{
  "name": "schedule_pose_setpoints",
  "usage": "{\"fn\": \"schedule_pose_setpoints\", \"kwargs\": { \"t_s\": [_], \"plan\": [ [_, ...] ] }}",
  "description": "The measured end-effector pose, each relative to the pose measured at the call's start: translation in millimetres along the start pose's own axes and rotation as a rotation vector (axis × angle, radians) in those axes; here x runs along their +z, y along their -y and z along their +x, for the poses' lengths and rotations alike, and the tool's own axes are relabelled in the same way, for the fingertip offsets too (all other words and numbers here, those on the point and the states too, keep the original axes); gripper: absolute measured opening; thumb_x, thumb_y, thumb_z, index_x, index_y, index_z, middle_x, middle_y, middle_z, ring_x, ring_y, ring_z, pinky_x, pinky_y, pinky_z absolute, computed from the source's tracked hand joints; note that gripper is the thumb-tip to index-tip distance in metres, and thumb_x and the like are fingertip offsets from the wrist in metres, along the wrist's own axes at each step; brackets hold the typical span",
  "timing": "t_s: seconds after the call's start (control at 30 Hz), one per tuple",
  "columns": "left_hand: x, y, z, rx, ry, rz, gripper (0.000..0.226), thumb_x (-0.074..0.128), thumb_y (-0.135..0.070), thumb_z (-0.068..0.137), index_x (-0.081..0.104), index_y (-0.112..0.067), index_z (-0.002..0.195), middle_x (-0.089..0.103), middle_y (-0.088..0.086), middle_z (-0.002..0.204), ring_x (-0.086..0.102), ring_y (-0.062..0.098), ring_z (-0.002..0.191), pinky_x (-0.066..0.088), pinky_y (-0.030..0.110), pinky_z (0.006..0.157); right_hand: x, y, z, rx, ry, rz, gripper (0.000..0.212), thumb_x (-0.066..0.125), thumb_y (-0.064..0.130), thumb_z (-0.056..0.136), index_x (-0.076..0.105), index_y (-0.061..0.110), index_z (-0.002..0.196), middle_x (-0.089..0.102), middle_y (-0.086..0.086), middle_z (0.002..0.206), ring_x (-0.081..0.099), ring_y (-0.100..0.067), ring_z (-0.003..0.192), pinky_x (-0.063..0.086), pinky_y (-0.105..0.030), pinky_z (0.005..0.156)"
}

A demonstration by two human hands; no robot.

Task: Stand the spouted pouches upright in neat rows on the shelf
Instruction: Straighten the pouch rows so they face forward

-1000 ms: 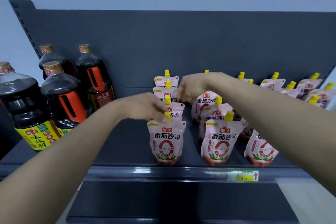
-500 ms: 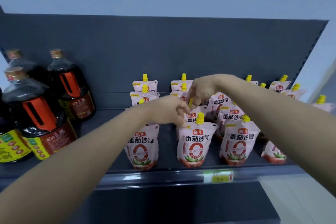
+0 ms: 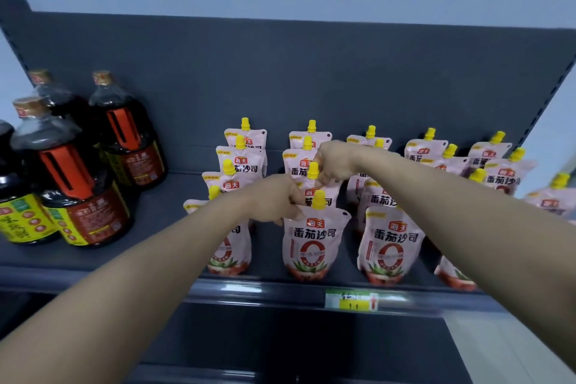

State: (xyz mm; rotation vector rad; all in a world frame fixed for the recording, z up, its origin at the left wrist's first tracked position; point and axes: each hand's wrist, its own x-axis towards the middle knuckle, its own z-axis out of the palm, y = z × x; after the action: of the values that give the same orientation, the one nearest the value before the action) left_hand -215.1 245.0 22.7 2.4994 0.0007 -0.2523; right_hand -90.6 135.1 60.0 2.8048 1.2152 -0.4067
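Pink spouted pouches with yellow caps stand upright in several front-to-back rows on the dark grey shelf (image 3: 156, 215). My left hand (image 3: 274, 199) pinches the top left corner of the front pouch of the second row (image 3: 313, 243). My right hand (image 3: 335, 162) grips the top of the second pouch in that row (image 3: 311, 188), right behind the front one, by its yellow cap. My left forearm hides part of the first row's front pouch (image 3: 230, 252). The third row's front pouch (image 3: 391, 243) stands free to the right.
Several large dark soy sauce bottles (image 3: 81, 193) stand at the shelf's left end. A green and yellow price tag (image 3: 350, 301) sits on the shelf's front rail. Further pouch rows (image 3: 495, 165) fill the right side up to the shelf's end bracket.
Both hands have shifted from the first row to the second row of pouches. The view has swung right, so the bottles sit further left.
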Motion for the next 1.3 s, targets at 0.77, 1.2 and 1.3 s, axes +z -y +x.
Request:
{"fn": "schedule_pose_setpoints", "kwargs": {
  "t_s": [0.77, 1.2, 1.3],
  "plan": [
    [-3.9, -10.1, -2.9, -0.017, 0.017, 0.043, 0.02, 0.062, -0.014, 0.087, 0.071, -0.005, 0.103, 0.069, 0.012, 0.103, 0.063, 0.024, 0.093, 0.053, 0.035, 0.084, -3.9, -23.1, -14.5, -0.025, -0.045, 0.298, 0.014, 0.071, 0.024, 0.083, 0.072, 0.01, 0.087, 0.064, 0.0, 0.073, 0.057, -0.014, 0.062, 0.048, -0.024, 0.062],
    [23.3, -95.6, 38.9, 0.155, -0.043, 0.06, 0.036, 0.067, -0.02, 0.083, 0.062, -0.014, 0.118, 0.068, 0.0, 0.106, 0.063, 0.013, 0.095, 0.051, 0.025, 0.082, -9.7, -113.1, -68.2, 0.226, -0.17, 0.237, 0.024, 0.071, 0.018, 0.084, 0.073, 0.009, 0.106, 0.07, -0.006, 0.096, 0.06, -0.02, 0.085, 0.048, -0.027, 0.079],
    [42.0, -102.7, 48.4, 0.138, -0.007, 0.137, 0.033, 0.066, -0.017, 0.084, 0.063, -0.01, 0.116, 0.066, 0.003, 0.112, 0.061, 0.017, 0.101, 0.051, 0.033, 0.09, 3.4, -119.8, -68.8, 0.242, -0.142, 0.171, 0.031, 0.071, 0.024, 0.085, 0.071, 0.002, 0.107, 0.071, -0.016, 0.106, 0.064, -0.028, 0.093, 0.052, -0.038, 0.091]
  ]
}}
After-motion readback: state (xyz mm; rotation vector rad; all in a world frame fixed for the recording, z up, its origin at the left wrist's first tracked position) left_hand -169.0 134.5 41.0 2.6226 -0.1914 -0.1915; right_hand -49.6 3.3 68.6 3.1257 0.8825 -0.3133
